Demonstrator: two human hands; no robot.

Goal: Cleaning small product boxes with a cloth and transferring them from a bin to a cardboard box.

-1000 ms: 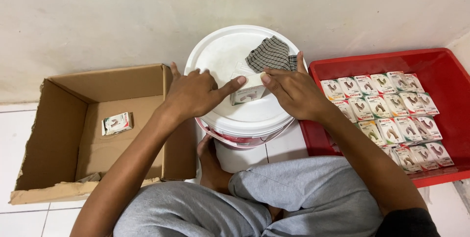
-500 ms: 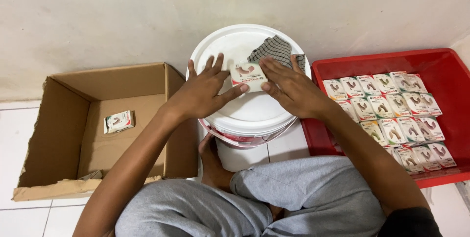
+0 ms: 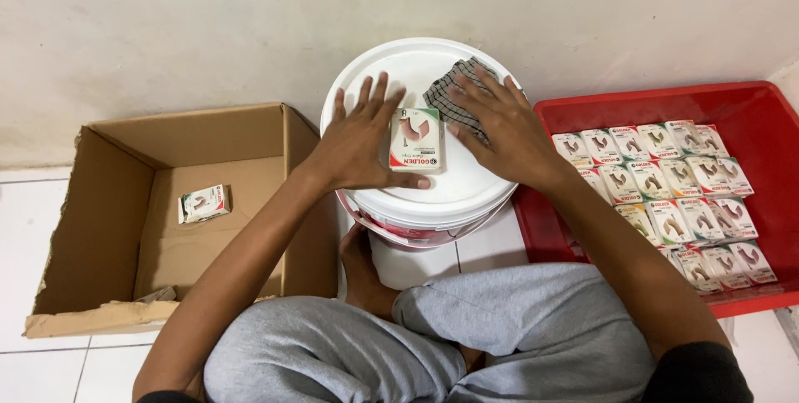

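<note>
A small white packet (image 3: 415,140) with a green band lies flat on the lid of a white bucket (image 3: 416,203) in front of me. My left hand (image 3: 358,141) rests spread on the lid beside the packet, its thumb under the packet's lower edge. My right hand (image 3: 502,130) lies flat on a checked grey cloth (image 3: 449,91) at the lid's far right, fingers apart and touching the packet's right side.
A red plastic tray (image 3: 749,111) on the right holds several rows of the same packets (image 3: 666,186). An open cardboard box (image 3: 158,203) on the left holds one packet (image 3: 204,203). A white wall is behind; my grey-trousered legs are below.
The packet has been turned face up and laid flat on the lid. Both hands have moved up the lid and spread out; my right hand now covers the cloth.
</note>
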